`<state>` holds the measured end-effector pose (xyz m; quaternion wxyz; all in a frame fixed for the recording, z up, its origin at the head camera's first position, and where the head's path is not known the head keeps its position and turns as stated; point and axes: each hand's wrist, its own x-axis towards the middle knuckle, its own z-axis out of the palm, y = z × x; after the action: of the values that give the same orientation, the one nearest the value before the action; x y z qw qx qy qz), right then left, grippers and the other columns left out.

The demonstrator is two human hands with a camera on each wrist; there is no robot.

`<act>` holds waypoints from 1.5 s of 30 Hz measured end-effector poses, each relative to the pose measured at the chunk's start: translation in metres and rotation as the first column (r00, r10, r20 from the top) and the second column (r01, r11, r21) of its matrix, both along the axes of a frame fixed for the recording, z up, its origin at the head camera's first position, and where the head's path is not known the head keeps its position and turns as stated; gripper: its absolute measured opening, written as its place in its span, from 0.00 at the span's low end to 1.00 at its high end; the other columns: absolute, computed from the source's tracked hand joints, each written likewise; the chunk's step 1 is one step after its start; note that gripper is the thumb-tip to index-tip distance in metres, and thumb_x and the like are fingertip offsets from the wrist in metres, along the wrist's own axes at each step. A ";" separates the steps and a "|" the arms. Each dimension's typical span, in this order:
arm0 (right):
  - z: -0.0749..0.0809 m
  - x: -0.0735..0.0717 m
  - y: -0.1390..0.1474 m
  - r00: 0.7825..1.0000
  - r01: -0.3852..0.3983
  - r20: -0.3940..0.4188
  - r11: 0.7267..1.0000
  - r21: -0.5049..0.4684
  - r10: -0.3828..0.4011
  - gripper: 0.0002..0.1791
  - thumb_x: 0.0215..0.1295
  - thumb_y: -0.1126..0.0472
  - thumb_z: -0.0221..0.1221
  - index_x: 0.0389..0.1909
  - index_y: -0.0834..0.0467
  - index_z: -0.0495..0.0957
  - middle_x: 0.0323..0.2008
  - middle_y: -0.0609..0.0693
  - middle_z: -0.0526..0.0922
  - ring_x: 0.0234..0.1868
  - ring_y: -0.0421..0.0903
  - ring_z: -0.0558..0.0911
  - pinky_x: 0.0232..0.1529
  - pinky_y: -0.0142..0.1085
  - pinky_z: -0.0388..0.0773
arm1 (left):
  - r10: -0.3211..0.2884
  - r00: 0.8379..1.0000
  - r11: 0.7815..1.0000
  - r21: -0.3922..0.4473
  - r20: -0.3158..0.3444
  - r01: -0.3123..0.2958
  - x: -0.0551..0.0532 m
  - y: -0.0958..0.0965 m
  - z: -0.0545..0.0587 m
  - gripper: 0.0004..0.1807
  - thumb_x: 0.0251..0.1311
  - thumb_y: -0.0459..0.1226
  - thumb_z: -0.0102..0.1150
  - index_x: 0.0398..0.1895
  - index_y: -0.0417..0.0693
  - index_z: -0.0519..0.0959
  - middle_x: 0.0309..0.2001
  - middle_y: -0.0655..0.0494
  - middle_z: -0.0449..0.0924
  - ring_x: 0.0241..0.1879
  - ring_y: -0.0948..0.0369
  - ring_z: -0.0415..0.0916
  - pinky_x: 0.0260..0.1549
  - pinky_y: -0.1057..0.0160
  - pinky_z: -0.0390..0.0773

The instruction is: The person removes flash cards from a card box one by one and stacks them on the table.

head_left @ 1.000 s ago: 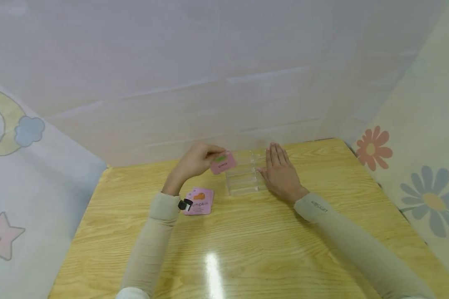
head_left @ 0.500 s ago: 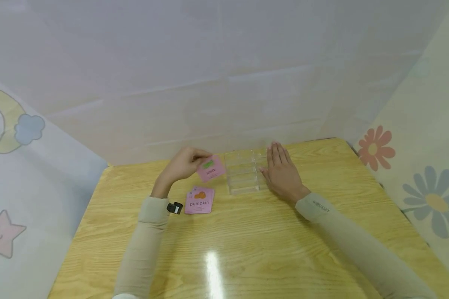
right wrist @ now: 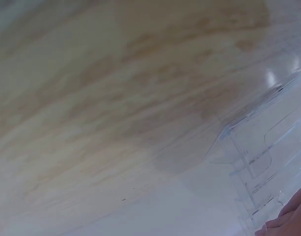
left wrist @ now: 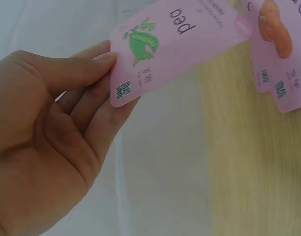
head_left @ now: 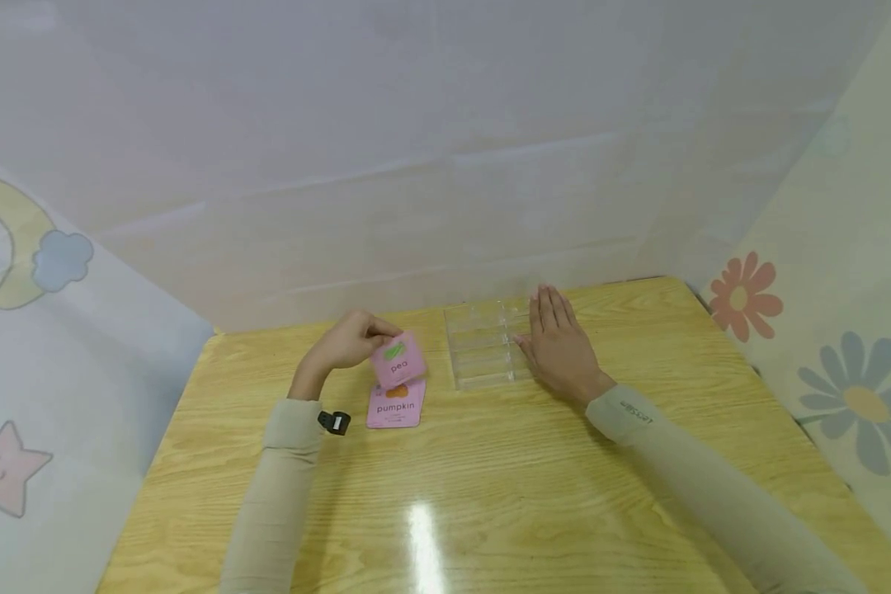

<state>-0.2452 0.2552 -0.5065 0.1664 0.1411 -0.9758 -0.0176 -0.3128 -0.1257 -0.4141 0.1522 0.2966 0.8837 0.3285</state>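
Between thumb and fingers, my left hand pinches a pink card printed with a green pea pod and the word "pea". In the left wrist view the thumb presses the edge of this pea card. Just below it on the table lies a small stack of pink cards, a pumpkin card on top; the held card overlaps its upper edge in the head view. My right hand lies with straight fingers along the right side of a clear plastic divided box. The right wrist view catches only its fingertips near the clear box.
The wooden table ends at a pale cloth wall close behind the box. Printed side walls with a star and flowers flank it. A black strap sits on the left wrist.
My left hand has drawn the pea card away from the box, leftward and toward me, to above the pumpkin card. The right hand stays beside the box.
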 end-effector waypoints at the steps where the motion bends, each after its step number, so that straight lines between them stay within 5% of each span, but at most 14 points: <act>1: 0.000 0.000 0.000 1.000 0.000 0.002 1.000 -0.003 0.000 0.43 0.83 0.45 0.47 0.78 0.77 0.53 0.81 0.76 0.47 0.85 0.69 0.50 0.86 0.59 0.49 | 0.001 1.000 1.000 -0.006 0.030 0.000 -0.001 -0.002 -0.002 0.17 0.73 0.26 0.51 0.57 0.37 0.86 0.60 0.39 0.86 0.34 0.61 0.75 0.37 0.68 0.76; 9: 0.001 -0.001 0.001 1.000 -0.004 -0.022 1.000 0.003 0.004 0.42 0.83 0.46 0.48 0.78 0.77 0.53 0.81 0.76 0.49 0.84 0.69 0.50 0.86 0.58 0.49 | 0.008 0.981 1.000 0.001 0.191 -0.009 -0.004 -0.013 -0.012 0.18 0.73 0.25 0.52 0.57 0.39 0.86 0.63 0.38 0.83 0.47 0.59 0.82 0.44 0.67 0.80; 15: -0.002 0.002 0.002 1.000 0.006 -0.021 1.000 -0.019 -0.006 0.43 0.83 0.45 0.47 0.78 0.77 0.53 0.81 0.76 0.49 0.84 0.70 0.51 0.86 0.58 0.48 | -0.062 0.967 0.998 0.035 0.249 0.055 -0.007 -0.013 -0.026 0.17 0.73 0.25 0.53 0.57 0.38 0.86 0.60 0.39 0.86 0.51 0.58 0.84 0.50 0.64 0.83; 25: -0.003 -0.001 0.003 0.999 0.003 -0.035 1.000 0.002 -0.003 0.43 0.83 0.45 0.48 0.79 0.77 0.52 0.81 0.75 0.49 0.84 0.69 0.50 0.85 0.59 0.50 | -0.078 0.967 0.997 0.039 0.241 0.071 -0.003 -0.017 -0.036 0.17 0.72 0.25 0.53 0.56 0.37 0.87 0.60 0.39 0.86 0.60 0.50 0.83 0.60 0.53 0.85; 45: -0.002 -0.002 0.003 0.999 0.010 -0.033 1.000 0.020 -0.009 0.43 0.83 0.45 0.46 0.79 0.76 0.52 0.82 0.75 0.48 0.85 0.68 0.50 0.86 0.58 0.49 | -0.054 0.977 0.997 -0.049 0.207 0.065 0.007 -0.011 -0.048 0.17 0.72 0.25 0.52 0.55 0.40 0.88 0.59 0.41 0.87 0.43 0.60 0.78 0.41 0.68 0.76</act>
<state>-0.2471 0.2584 -0.5090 0.1810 0.1379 -0.9733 -0.0307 -0.3062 -0.1367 -0.4626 0.2606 0.2832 0.8627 0.3280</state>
